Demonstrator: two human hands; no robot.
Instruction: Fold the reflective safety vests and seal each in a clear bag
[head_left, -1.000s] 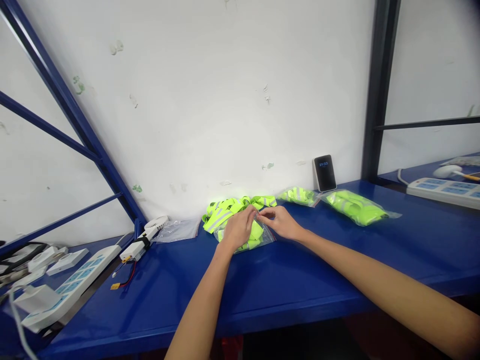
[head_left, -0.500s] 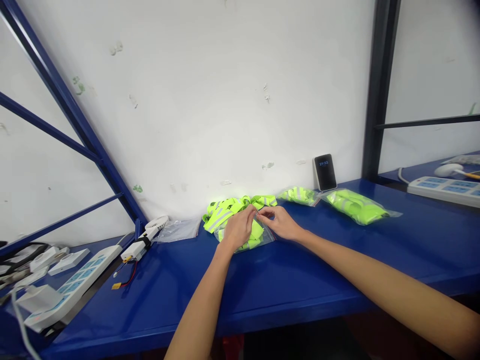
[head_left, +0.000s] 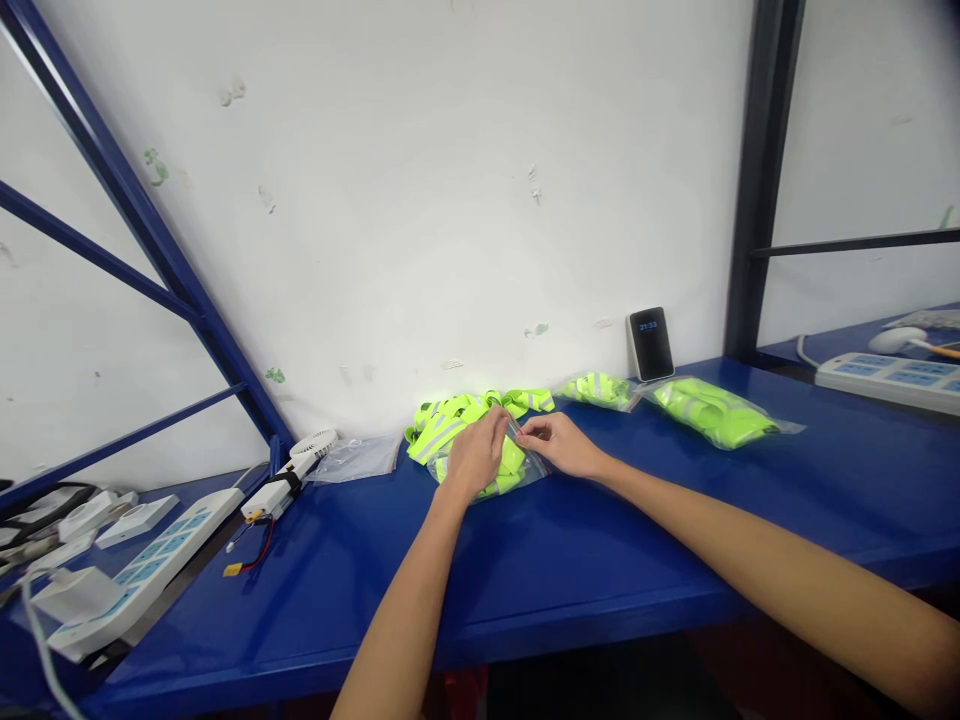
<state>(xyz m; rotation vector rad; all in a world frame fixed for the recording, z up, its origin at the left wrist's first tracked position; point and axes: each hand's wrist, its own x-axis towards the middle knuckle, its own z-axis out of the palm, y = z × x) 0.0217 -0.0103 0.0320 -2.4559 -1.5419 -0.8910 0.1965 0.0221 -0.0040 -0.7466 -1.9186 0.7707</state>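
A clear zip bag (head_left: 534, 468) with neon yellow reflective strapping inside lies on the blue table, its zip edge facing right. My left hand (head_left: 478, 452) pinches the far end of that edge, its palm covering part of the bag. Just right of it, my right hand (head_left: 561, 444) pinches the same edge between thumb and forefinger. Behind the bag rests a loose heap of neon yellow straps (head_left: 448, 420) with grey reflective stripes, against the white wall.
Two filled bags, a smaller one (head_left: 598, 390) and a larger one (head_left: 712, 412), lie to the right near a small clock display (head_left: 651, 345). Flat clear bags (head_left: 356, 460) and a white handheld fan (head_left: 292, 475) are left. Power strips (head_left: 150, 570) flank the table.
My right hand has slid slightly right and down along the bag's edge, away from my left fingertips. My left hand stays almost in place.
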